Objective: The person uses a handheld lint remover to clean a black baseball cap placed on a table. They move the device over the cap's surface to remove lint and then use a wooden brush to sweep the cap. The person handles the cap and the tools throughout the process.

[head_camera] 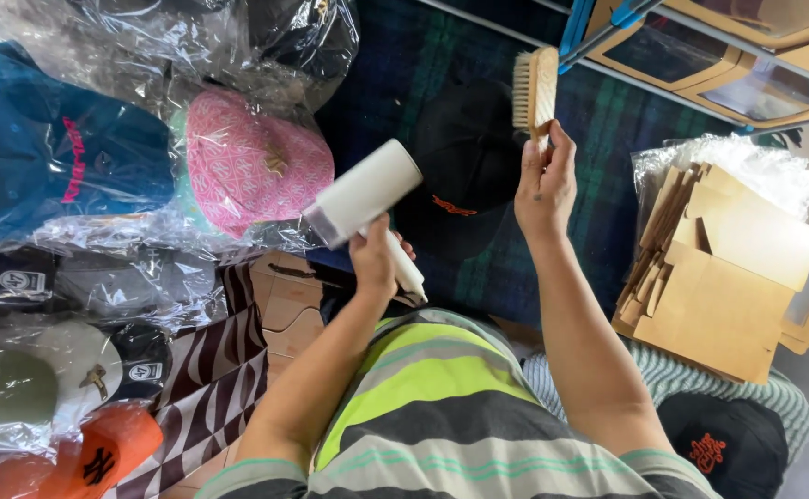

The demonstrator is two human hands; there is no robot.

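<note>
Left hand point(374, 261): I see my fingers wrapped tight round the handle of a white lint roller point(362, 194), roll tilted up to the left.
Right hand point(545, 180): closed on a wooden brush point(535, 88), bristles facing left.
Black cap point(464, 176): lying on the dark plaid cloth point(598, 139), between both hands.
Left edge: bagged caps, one pink point(252, 162).
Right edge: stacked brown cardboard boxes point(723, 277).

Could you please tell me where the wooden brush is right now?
In the head view, the wooden brush is held up in the right hand, upper centre-right, above the black cap on the plaid cloth.
</note>
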